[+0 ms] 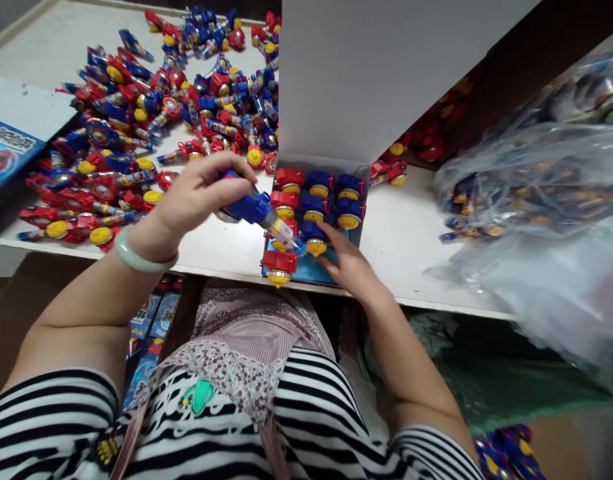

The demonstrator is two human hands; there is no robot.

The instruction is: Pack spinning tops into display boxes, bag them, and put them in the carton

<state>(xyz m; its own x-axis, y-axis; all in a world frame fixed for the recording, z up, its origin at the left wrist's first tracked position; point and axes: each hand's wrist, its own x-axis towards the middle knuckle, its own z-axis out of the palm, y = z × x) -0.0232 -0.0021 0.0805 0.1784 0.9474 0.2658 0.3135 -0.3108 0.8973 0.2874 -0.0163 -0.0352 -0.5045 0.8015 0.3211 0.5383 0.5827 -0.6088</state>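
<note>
My left hand (206, 193) pinches a blue toy spinning-top launcher (259, 212) with a clear tube, slanted down to the right over an open display box (306, 270). Inside the box, red launchers (281, 260) fill the left column, and blue ones (348, 207) stand in the middle and right columns, yellow tips toward me. My right hand (349, 263) has its fingers around the nearest blue launcher (314, 233) in the middle column. The end of the tube hangs just left of that launcher. Part of the left column is hidden behind the tube.
Loose red and blue launchers (116, 133) lie heaped across the white table (211, 247) at the left. The box's tall white lid (366, 73) stands up behind it. Plastic bags (536, 193) with more toys lie at the right. Packed boxes (151, 320) sit below the table edge.
</note>
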